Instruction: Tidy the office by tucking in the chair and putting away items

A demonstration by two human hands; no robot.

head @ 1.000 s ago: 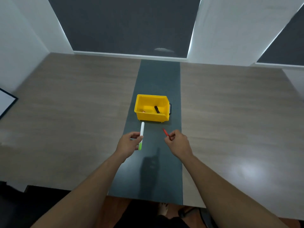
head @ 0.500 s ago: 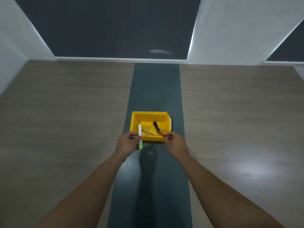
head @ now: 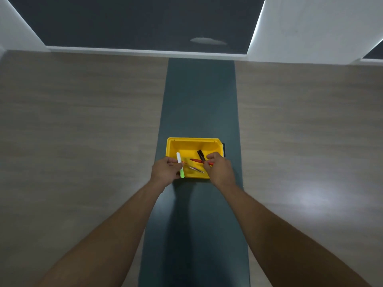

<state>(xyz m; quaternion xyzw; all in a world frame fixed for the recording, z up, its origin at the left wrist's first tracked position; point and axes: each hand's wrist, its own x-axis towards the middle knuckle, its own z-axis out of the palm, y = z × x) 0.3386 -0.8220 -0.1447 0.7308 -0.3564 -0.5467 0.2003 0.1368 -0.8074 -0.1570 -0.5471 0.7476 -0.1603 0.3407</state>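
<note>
A yellow bin (head: 191,142) sits on the dark strip in the middle of the table. My left hand (head: 165,171) is at the bin's near left corner, holding a white marker with a green cap (head: 180,165) over the rim. My right hand (head: 218,169) is over the bin's near right side, pinching a red pen (head: 196,160) that points left inside the bin. On the bin's floor lie a black marker (head: 200,154) and a thin pen (head: 195,169).
The table (head: 83,131) is wood-grain with a dark green strip (head: 200,100) down its centre. White wall panels and dark window blinds stand behind the far edge. A black clip shows on the bin's right side (head: 223,149).
Both hands have moved forward from in front of the bin to over it, carrying the marker and red pen. The view has closed in on the table.
</note>
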